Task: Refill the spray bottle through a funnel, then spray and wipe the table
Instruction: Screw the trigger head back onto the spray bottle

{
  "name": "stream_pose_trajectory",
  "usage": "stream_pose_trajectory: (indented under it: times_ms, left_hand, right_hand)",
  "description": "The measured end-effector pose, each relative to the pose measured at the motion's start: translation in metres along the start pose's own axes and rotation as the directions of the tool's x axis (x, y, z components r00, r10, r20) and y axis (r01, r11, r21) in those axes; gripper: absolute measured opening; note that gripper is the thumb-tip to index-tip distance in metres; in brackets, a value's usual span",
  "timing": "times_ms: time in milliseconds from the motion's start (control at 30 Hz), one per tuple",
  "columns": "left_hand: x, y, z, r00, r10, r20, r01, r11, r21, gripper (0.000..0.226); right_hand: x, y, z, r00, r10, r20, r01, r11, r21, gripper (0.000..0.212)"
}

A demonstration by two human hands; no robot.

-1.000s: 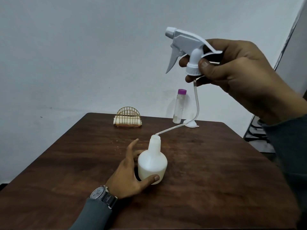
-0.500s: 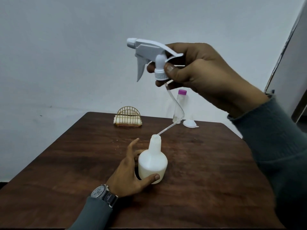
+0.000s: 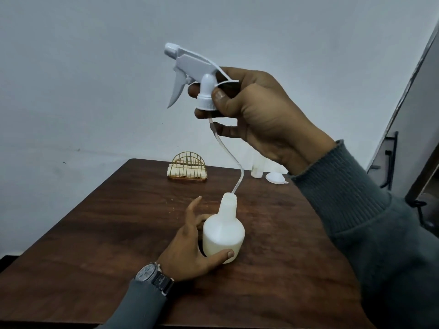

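A white spray bottle stands upright on the brown table, its neck uncapped. My left hand holds its base, thumb in front, index finger raised. My right hand grips the white trigger sprayer head by its collar, high above the bottle. Its clear dip tube curves down and its tip reaches the bottle's mouth. A small white funnel lies at the table's far edge, beside a clear refill bottle mostly hidden behind my right wrist.
A gold wire holder with folded pale cloths sits at the table's far edge. A grey wall stands behind. A dark metal frame is off to the right of the table.
My right hand has carried the sprayer head leftward and lower, over the bottle. The tube's tip has stayed at the bottle's mouth and the tube stands steeper. My left hand has kept its hold.
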State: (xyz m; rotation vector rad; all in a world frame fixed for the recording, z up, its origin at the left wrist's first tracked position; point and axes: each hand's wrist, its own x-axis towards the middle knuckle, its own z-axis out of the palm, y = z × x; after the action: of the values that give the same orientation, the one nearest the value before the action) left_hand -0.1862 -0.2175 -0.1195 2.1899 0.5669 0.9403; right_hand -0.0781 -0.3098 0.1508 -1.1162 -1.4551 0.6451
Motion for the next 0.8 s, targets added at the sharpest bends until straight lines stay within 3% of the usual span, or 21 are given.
stream_pose_trajectory:
  times_ms: [233, 500, 600, 800]
  left_hand:
    - [-0.002, 0.003, 0.0, 0.999, -0.041, -0.006, 0.041, 0.999, -0.005, 0.132]
    - [-0.001, 0.003, 0.0, 0.999, -0.051, -0.009, 0.051, 0.998, 0.031, 0.132]
    - [-0.002, 0.003, 0.0, 0.998, -0.057, -0.011, 0.057, 0.998, 0.032, 0.133]
    - [-0.001, 0.004, 0.0, 0.998, -0.054, -0.023, 0.055, 0.998, 0.041, 0.133]
  right_hand:
    - [-0.001, 0.054, -0.011, 0.976, 0.141, -0.163, -0.085, 0.947, 0.31, 0.028]
    - [-0.016, 0.112, -0.018, 0.944, 0.267, -0.192, -0.182, 0.91, 0.372, 0.03]
    - [-0.026, 0.131, -0.019, 0.939, 0.286, -0.191, -0.219, 0.925, 0.31, 0.033]
    - [-0.044, 0.157, -0.022, 0.956, 0.213, -0.202, -0.217, 0.976, -0.001, 0.04]
